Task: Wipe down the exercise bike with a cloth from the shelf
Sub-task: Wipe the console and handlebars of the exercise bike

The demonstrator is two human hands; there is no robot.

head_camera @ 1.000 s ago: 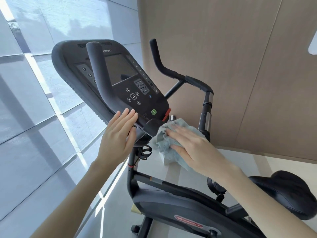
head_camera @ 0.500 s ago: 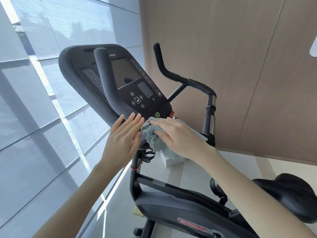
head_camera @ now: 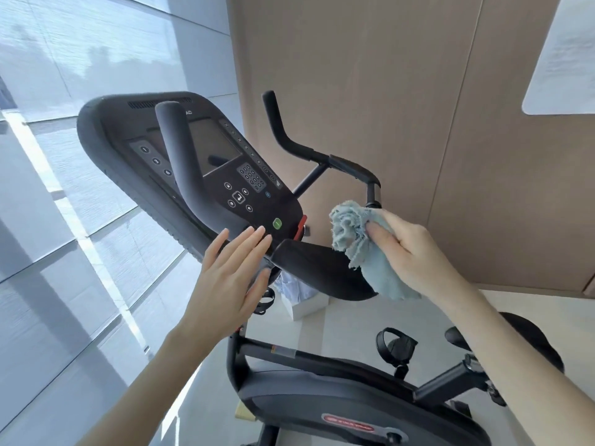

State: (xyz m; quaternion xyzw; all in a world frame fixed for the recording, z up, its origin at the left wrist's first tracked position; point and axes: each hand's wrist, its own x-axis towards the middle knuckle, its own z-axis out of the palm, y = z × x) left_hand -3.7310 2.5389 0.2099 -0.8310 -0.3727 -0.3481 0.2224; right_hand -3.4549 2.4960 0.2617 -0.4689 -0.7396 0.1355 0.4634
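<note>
Tall window wall [head_camera: 64, 175] at left, grey glass panes split by pale bands, hazy daylight coming through. Tan wood-panel wall [head_camera: 402, 107] behind, vertical seams, meets glass at corner. White rounded panel [head_camera: 566, 53] on it, top right. Pale glossy floor [head_camera: 360, 320], bright light strip near window foot. Small white box [head_camera: 306, 306] on floor near wall.

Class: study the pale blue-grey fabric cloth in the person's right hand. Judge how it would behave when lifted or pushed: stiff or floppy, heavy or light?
Probably floppy: the pale blue-grey fabric cloth crumples where the right hand grips it, and its tail hangs limp. Likely light: a few curled fingers carry it. Pushed, it would probably bunch rather than slide flat.
</note>
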